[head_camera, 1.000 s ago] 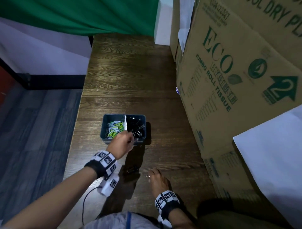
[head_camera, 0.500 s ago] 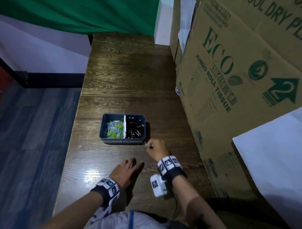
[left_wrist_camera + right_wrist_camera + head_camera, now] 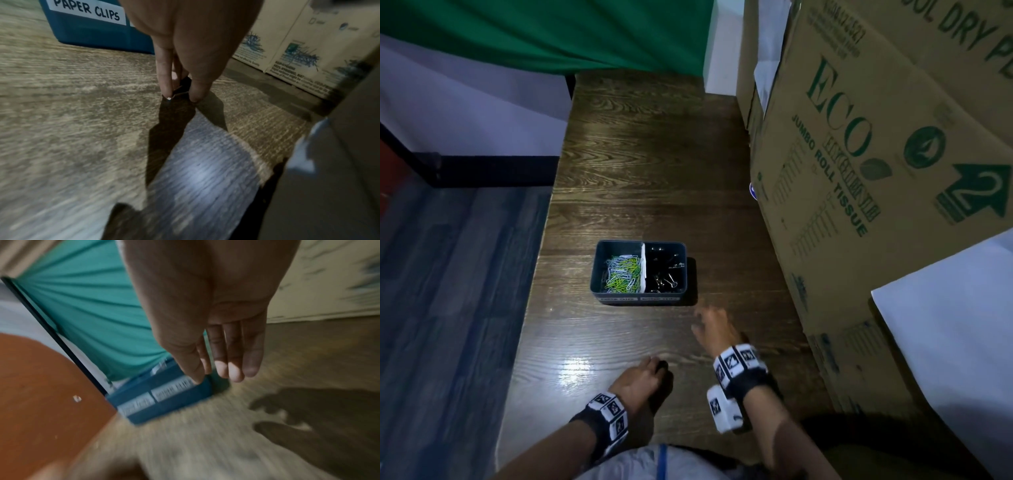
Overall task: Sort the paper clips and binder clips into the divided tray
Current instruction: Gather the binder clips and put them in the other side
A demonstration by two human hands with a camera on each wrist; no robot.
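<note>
Binder clip [image 3: 180,88] pinched between left hand [image 3: 640,378] fingertips [image 3: 164,84] looks light, stiff and slippery, so I'd hold its flat sides; right hand [image 3: 714,329] fingers [image 3: 234,353] hang relaxed, empty.

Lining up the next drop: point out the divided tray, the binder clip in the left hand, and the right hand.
divided tray [image 3: 595,270]: head view, on its left outer wall.
binder clip [image 3: 183,88]: left wrist view, on its black body between the fingertips.
right hand [image 3: 714,329]: head view, on the back of the hand.
</note>
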